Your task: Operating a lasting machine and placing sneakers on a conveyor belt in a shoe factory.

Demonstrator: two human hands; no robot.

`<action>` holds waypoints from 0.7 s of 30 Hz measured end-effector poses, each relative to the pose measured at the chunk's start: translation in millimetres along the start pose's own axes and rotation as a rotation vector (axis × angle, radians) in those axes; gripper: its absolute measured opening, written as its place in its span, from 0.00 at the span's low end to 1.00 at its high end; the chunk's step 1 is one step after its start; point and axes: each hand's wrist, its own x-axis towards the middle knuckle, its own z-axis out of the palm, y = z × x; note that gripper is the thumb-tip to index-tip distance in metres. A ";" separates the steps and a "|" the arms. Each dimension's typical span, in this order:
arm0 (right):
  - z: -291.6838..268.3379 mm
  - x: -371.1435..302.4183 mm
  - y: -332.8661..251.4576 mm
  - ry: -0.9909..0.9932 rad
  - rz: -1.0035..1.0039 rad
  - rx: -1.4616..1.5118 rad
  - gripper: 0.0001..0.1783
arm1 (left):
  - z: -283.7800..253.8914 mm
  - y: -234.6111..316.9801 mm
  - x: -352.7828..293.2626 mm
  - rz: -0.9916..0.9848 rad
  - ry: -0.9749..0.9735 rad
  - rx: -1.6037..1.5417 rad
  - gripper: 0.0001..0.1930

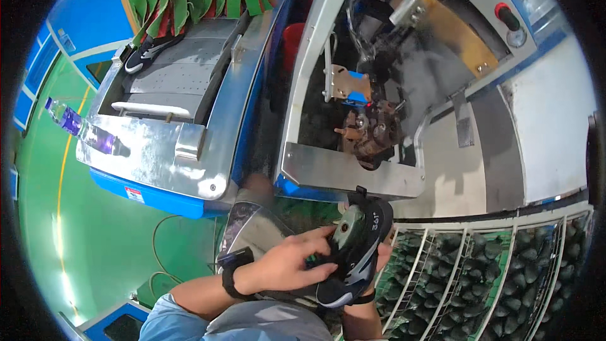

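A black sneaker (362, 269) with grey and white trim is in front of me, its toe toward my body. A worn green shoe last (346, 227) with a round hole fills its opening. My right hand (383, 255) holds the sneaker from the right side, most of its fingers hidden behind it. From the left reaches my left hand (291, 261), open, with its fingers spread and the tips against the sneaker's opening beside the last. A dark band is on each wrist.
A conveyor machine (170, 136) with green curtain strips stands at left, carrying another black sneaker (146, 55) and a water bottle (79, 124). An open metal-framed machine (350, 173) with a clamp mechanism is ahead. At right, a rack (451, 259) holds many dark rounded pieces.
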 end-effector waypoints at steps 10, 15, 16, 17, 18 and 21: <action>15.3 7.2 -77.7 -0.098 -0.031 -1.393 0.27 | -14.7 -0.3 -38.9 -0.195 0.254 -0.262 0.10; 117.6 53.7 -132.6 -0.041 -0.311 -1.563 0.22 | -29.4 -10.8 -52.7 -0.081 0.112 -0.004 0.12; 136.3 68.5 -136.1 -0.044 -0.325 -1.569 0.22 | -29.4 -1.3 -55.1 -0.211 0.020 0.013 0.11; 156.0 85.6 -137.1 -0.105 -0.373 -1.665 0.23 | -25.3 -3.4 -61.8 -0.281 -0.028 0.021 0.09; 173.9 101.7 -139.0 -0.162 -0.424 -1.764 0.24 | -19.4 -6.9 -67.3 -0.346 -0.080 0.026 0.08; 191.8 165.1 -135.9 -0.485 -0.842 -2.030 0.28 | -9.5 -10.2 -70.2 -0.279 0.019 -0.014 0.10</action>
